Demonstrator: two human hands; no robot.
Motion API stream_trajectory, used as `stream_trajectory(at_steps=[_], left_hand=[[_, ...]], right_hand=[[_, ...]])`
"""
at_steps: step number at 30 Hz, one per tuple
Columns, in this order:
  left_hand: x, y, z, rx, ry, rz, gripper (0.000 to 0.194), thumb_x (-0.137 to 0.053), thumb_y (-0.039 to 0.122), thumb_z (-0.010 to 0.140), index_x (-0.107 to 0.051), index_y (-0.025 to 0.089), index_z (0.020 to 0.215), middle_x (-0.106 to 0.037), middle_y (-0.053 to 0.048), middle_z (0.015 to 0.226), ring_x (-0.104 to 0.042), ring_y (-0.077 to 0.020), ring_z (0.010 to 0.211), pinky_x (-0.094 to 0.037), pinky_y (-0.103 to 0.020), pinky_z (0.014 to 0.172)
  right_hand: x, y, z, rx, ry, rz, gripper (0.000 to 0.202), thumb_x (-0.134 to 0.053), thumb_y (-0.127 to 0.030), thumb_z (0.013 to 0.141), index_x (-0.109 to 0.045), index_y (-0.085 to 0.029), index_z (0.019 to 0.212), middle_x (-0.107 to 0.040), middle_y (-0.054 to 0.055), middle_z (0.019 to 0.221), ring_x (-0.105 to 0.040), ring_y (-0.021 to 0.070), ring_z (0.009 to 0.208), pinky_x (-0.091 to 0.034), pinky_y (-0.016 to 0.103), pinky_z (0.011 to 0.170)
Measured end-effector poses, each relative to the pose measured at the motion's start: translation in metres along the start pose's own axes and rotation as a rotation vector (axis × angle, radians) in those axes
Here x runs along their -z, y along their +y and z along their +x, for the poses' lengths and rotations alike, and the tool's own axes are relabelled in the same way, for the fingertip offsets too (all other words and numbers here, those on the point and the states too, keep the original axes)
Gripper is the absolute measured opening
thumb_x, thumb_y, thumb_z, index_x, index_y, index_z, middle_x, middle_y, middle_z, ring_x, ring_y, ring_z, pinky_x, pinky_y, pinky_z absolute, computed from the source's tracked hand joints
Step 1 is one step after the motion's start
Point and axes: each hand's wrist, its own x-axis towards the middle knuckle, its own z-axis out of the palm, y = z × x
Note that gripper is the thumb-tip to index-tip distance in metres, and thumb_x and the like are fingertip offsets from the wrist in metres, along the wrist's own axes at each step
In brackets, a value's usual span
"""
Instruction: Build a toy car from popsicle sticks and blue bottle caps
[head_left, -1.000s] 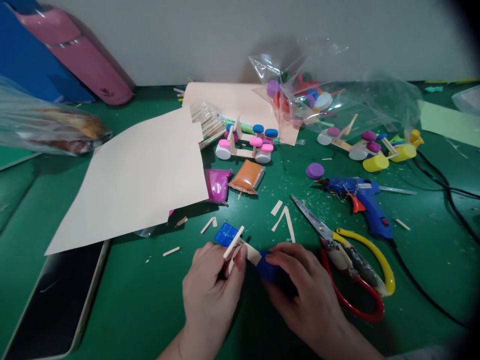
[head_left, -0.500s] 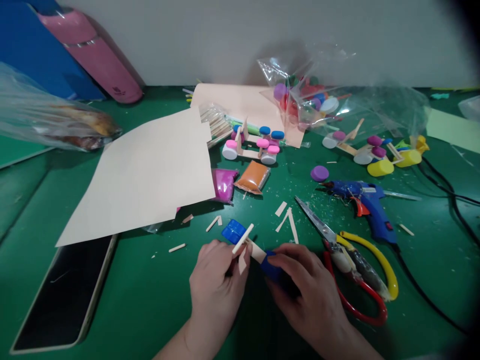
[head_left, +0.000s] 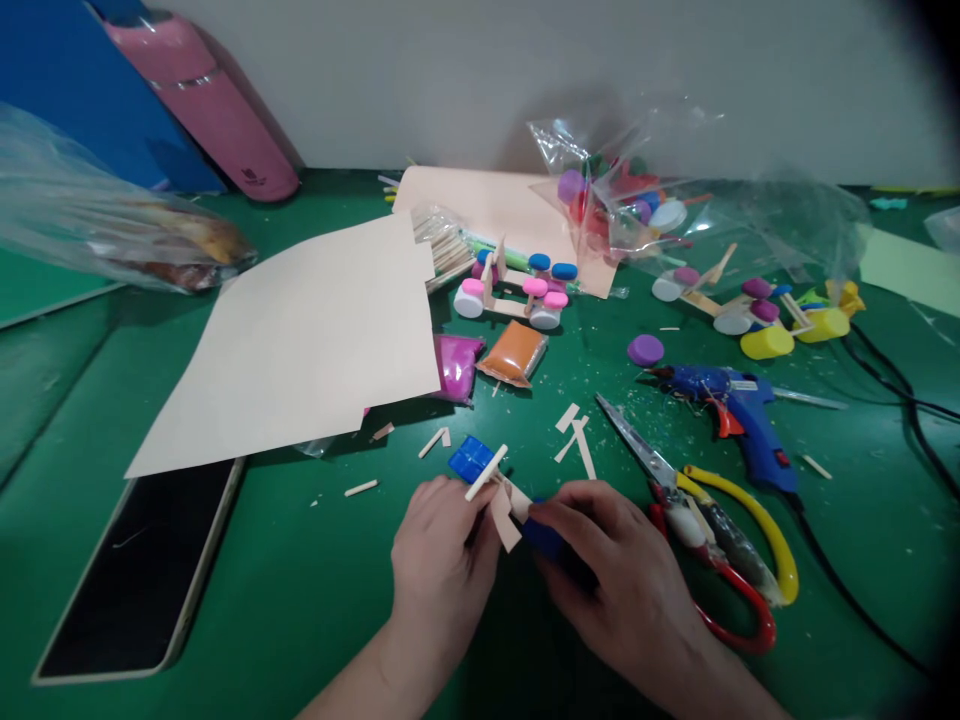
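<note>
My left hand (head_left: pixel 446 550) is closed, its fingertips pinching a small craft piece of pale strips. A short wooden stick (head_left: pixel 487 473) crosses the piece's far end, and a bent beige paper strip (head_left: pixel 506 522) sticks out below it. My right hand (head_left: pixel 619 570) has its thumb and fingers round a dark blue cap (head_left: pixel 544 538) at the other end of the piece. Most of the cap is hidden by these fingers. Just beyond my left hand lies a shiny blue square packet (head_left: pixel 470 457). Paper scraps (head_left: pixel 581 448) lie ahead of my right hand.
Scissors (head_left: pixel 697 530) and a blue glue gun (head_left: pixel 739 400) with a cord lie right. A beige sheet (head_left: pixel 300 340) partly covers a phone (head_left: pixel 142 580) at left. Beyond are clay packets (head_left: pixel 514 353), small wheeled models (head_left: pixel 514 290), a plastic bag (head_left: pixel 720 215) and a pink bottle (head_left: pixel 217 110).
The view has shifted slightly, moving the table things a little right in the picture. The paper strip at my left fingertips now slants out further to the right. Both hands keep their hold.
</note>
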Motion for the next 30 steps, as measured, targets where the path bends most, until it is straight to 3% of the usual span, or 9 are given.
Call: stream_trajectory(at_steps=[11,19,30], left_hand=[[0.000,0.000,0.000,0.014,-0.006,-0.021,0.019,-0.047,0.020,0.081,-0.062,0.019,0.070,-0.066,-0.001,0.064,-0.059,-0.0141,0.057,-0.044,-0.024,0.053],[0.000,-0.001,0.001,0.003,-0.020,-0.064,0.019,-0.046,0.022,0.081,-0.062,0.018,0.072,-0.066,-0.002,0.065,-0.059,-0.0144,0.058,-0.044,-0.025,0.053],[0.001,-0.001,0.000,0.012,-0.040,-0.051,0.018,-0.046,0.020,0.081,-0.062,0.018,0.074,-0.067,-0.002,0.068,-0.061,-0.0153,0.061,-0.044,-0.025,0.055]], right_hand=[[0.008,-0.001,0.004,-0.025,-0.033,0.050,0.046,-0.058,-0.012,0.069,-0.044,-0.026,0.111,-0.048,0.006,0.108,-0.050,0.0211,0.097,-0.045,0.038,0.081],[0.023,-0.010,0.019,-0.007,-0.142,0.068,0.039,-0.058,-0.011,0.065,-0.053,-0.025,0.102,-0.045,0.005,0.105,-0.048,0.0206,0.094,-0.044,0.035,0.077],[0.023,-0.011,0.026,-0.004,-0.186,0.044,0.035,-0.056,-0.011,0.064,-0.057,-0.025,0.096,-0.043,0.005,0.112,-0.046,0.0224,0.098,-0.042,0.038,0.081]])
